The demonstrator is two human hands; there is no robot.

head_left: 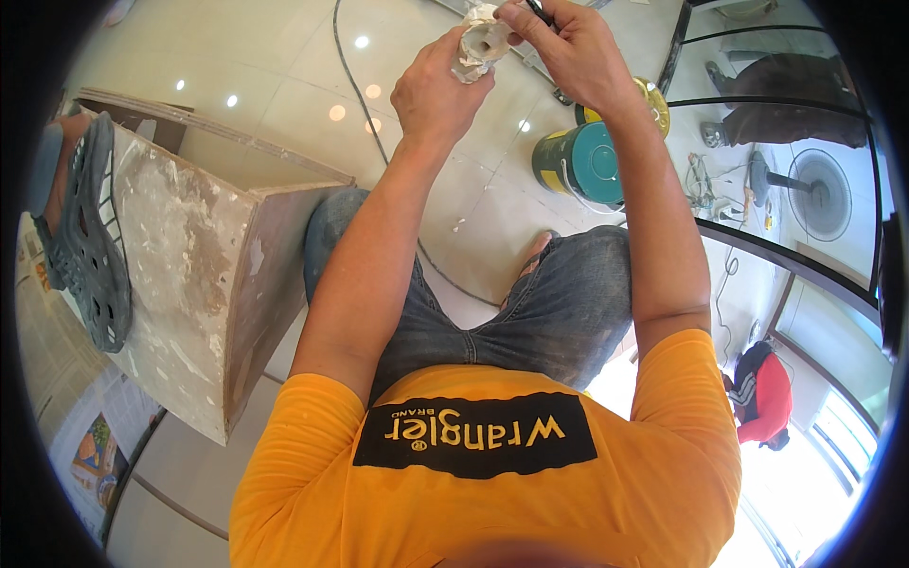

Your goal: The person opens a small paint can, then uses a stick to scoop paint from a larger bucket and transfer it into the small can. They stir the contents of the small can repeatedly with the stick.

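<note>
My left hand [437, 93] is closed around a whitish, ragged-edged hollow piece [484, 45] at the top of the view. Its open, round end faces me, with a dark hole at the centre. My right hand [579, 59] is beside it, thumb and finger pinched together at the piece's right edge. A slim black object [540, 11] shows among the right fingers; its kind is hard to make out, and the picture's upper edge cuts it off. Both arms reach forward above my knees.
A stained wooden box [180, 237] stands at left, with another person's grey clog [95, 237] on it. Newspaper [62, 379] lies beyond. A dark cable [346, 71] crosses the tiles. A green lidded bucket [595, 156] stands near black-framed glass [772, 99]. A person in red [772, 393] is behind at right.
</note>
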